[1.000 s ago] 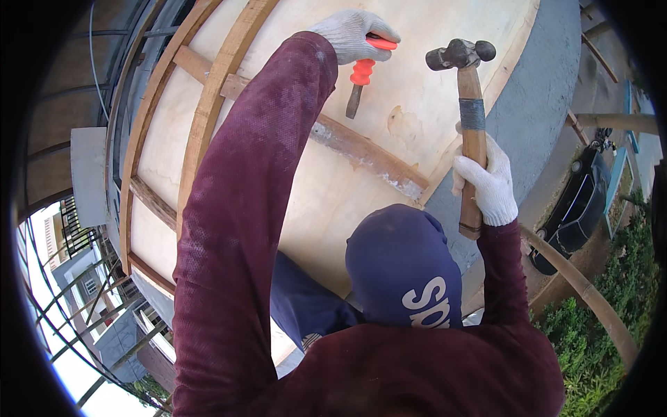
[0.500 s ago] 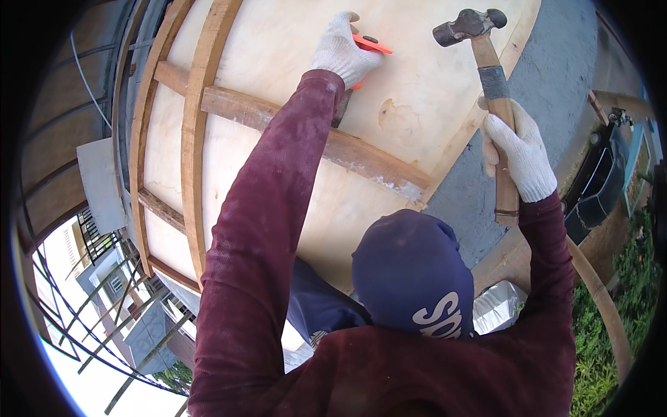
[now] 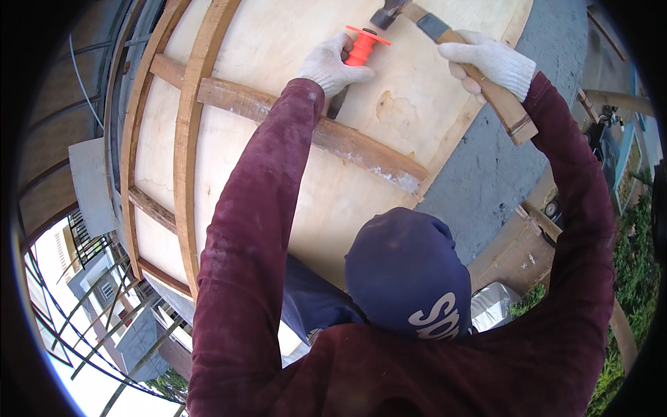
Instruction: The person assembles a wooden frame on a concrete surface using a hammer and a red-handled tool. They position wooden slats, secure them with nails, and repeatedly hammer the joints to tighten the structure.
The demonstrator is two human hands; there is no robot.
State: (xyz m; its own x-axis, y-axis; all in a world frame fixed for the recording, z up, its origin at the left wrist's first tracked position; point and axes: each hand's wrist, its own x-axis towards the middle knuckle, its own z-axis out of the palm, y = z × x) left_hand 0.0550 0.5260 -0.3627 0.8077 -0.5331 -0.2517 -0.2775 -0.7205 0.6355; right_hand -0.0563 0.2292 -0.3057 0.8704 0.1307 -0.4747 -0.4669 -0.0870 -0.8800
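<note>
My left hand (image 3: 328, 66), in a white knit glove, is closed around the orange grip of a chisel (image 3: 361, 50) with a round flared guard. Its dark shank comes out below the hand toward a wooden batten (image 3: 372, 156) on a pale plywood panel (image 3: 271, 167); the tip cannot be made out. My gloved right hand (image 3: 492, 64) grips a hammer (image 3: 479, 78) by its wooden handle. Dark wrapping circles that handle near the head. The hammer's metal head is just beyond the chisel's struck end, partly cut off by the picture's top edge.
Upright wooden battens (image 3: 186, 139) cross the panel on the left. A grey cement surface (image 3: 479, 181) borders it on the right. Dark blue cloth (image 3: 406, 271) with white lettering bulges below my hands. Wires and buildings show lower left, greenery (image 3: 636, 278) lower right.
My right hand has swung the hammer up and left, bringing its head close to the chisel. My left hand has shifted slightly left and lower, with more of the orange grip showing.
</note>
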